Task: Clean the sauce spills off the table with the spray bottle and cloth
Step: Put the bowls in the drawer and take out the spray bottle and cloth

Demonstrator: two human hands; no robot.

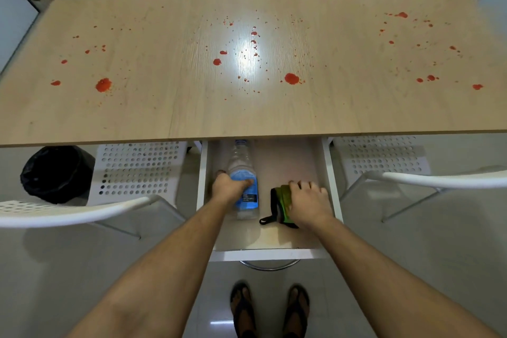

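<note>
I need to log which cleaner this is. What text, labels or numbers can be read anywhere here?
Clear plastic spray bottle with blue label: the label carries dark printed lines, too small and blurred to read.
Green and black folded cloth: no text visible.
Nothing else legible.

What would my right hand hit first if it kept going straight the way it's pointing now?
Probably nothing soon: the right hand, on the green cloth, points up the open drawer, whose floor ahead looks bare until it disappears under the table. Depth is unclear.
</note>
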